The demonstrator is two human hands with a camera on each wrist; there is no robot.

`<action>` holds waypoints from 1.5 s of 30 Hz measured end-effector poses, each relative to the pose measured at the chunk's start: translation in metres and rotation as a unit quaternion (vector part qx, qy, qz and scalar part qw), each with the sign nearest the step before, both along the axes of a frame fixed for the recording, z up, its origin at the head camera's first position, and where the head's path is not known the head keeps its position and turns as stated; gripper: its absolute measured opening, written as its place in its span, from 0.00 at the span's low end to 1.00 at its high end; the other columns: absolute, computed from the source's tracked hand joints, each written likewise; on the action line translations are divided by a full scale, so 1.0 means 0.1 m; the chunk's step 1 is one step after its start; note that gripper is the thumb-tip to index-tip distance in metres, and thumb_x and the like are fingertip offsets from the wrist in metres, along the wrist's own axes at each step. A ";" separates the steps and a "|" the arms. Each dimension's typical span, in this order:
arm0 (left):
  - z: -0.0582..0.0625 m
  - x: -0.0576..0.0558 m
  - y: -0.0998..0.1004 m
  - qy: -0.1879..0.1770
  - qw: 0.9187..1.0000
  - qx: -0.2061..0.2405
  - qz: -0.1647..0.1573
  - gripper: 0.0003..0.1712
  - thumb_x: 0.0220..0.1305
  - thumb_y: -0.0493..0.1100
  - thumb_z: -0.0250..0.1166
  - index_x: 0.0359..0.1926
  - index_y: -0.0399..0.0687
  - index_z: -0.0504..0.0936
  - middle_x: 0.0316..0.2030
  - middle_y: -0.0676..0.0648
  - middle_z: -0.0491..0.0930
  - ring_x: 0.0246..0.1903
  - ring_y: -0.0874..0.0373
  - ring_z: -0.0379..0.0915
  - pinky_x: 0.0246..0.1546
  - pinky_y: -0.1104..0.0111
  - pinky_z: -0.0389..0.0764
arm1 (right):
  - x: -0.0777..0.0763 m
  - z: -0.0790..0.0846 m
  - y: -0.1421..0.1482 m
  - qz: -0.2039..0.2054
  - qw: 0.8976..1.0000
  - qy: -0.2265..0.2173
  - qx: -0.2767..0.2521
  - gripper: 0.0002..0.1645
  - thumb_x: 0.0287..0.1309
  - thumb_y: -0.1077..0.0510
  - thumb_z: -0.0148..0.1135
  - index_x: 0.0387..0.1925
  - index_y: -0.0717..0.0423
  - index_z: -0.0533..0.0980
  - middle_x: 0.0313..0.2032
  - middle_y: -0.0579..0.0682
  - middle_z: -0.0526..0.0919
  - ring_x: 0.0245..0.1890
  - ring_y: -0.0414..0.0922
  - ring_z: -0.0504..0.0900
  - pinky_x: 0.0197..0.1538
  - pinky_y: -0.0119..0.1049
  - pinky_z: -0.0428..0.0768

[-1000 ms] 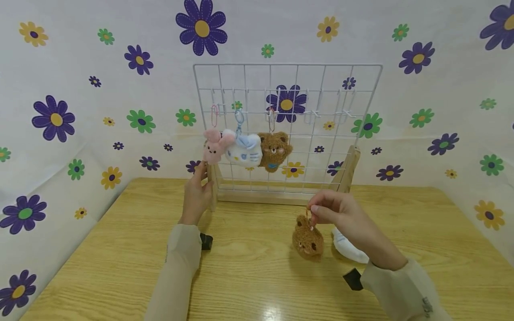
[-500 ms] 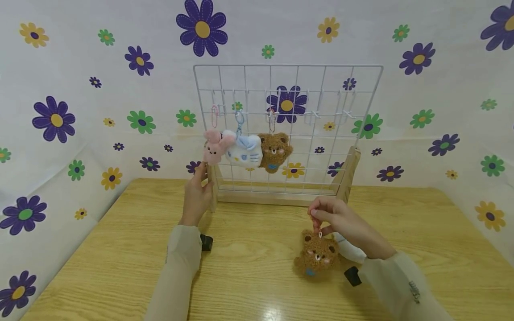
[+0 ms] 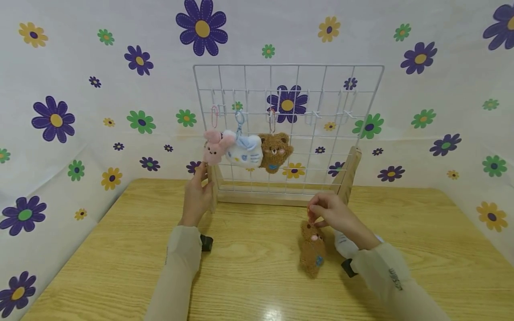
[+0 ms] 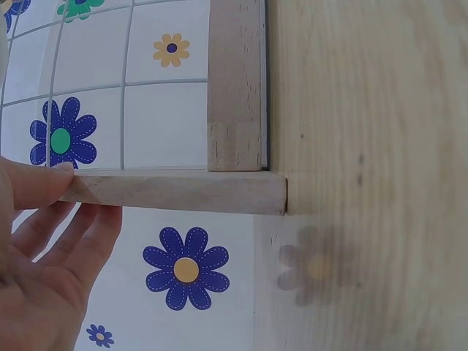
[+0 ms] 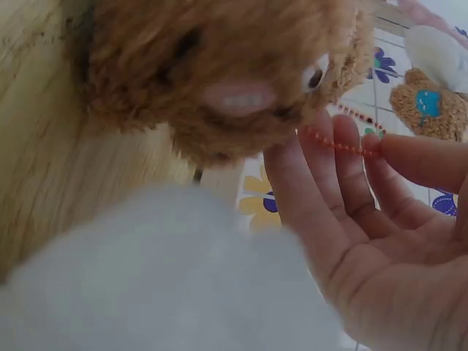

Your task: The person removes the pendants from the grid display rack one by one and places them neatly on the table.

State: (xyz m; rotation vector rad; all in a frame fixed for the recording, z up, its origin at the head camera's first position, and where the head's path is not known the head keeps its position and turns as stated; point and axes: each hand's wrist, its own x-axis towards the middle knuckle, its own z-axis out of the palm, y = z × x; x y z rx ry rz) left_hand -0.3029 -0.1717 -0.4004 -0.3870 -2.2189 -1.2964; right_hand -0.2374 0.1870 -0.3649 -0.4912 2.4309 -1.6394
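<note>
My right hand (image 3: 331, 213) pinches the red-orange bead chain (image 5: 344, 147) of a brown bear plush keychain (image 3: 312, 252). The bear dangles upright over the table, turned partly sideways, a blue patch on its front. With thumb on one side and fingers on the other, my left hand (image 4: 51, 234) grips the wooden side post (image 4: 175, 191) of a white wire grid rack (image 3: 297, 178). Hanging on the rack's left half are a pink bunny plush (image 3: 215, 149), a white cat-like plush (image 3: 244, 152) with a blue bow, and another brown bear plush (image 3: 275, 151).
A white plush (image 3: 344, 244) lies on the wooden table (image 3: 249, 267), partly hidden behind my right wrist; it looms blurred in the right wrist view. White hooks (image 3: 315, 115) stick out from the rack's right half. A flower-printed cloth (image 3: 160, 89) stands behind.
The bear under my right hand has swung from tilted, through facing front, to sideways. My right hand dipped slightly, then rose and shifted a little left. My left hand stays put.
</note>
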 end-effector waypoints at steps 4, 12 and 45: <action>0.00 0.00 0.00 0.006 1.000 0.004 -0.002 0.40 0.64 0.17 0.57 0.75 0.35 0.61 0.60 0.28 0.74 0.57 0.32 0.75 0.55 0.47 0.80 | -0.03 -0.05 -0.03 -0.003 1.000 0.020 0.014 0.08 0.72 0.72 0.50 0.40 0.76 0.74 0.31 0.59 0.83 0.32 0.51 0.85 0.35 0.44 0.89; 0.01 0.01 0.00 0.002 1.000 0.003 -0.001 0.40 0.64 0.18 0.58 0.75 0.35 0.61 0.60 0.28 0.74 0.57 0.33 0.75 0.56 0.48 0.80 | 0.00 -0.13 -0.09 0.026 0.990 0.079 0.110 0.06 0.68 0.69 0.58 0.38 0.71 0.78 0.36 0.61 0.85 0.36 0.53 0.85 0.37 0.38 0.85; 0.01 0.02 0.00 -0.004 1.000 0.007 -0.008 0.36 0.67 0.20 0.56 0.75 0.33 0.61 0.64 0.28 0.72 0.57 0.32 0.75 0.56 0.48 0.80 | 0.07 0.02 -0.09 0.261 0.929 0.029 0.260 0.37 0.55 0.56 0.75 0.59 0.74 0.70 0.53 0.59 0.79 0.52 0.53 0.78 0.55 0.47 0.81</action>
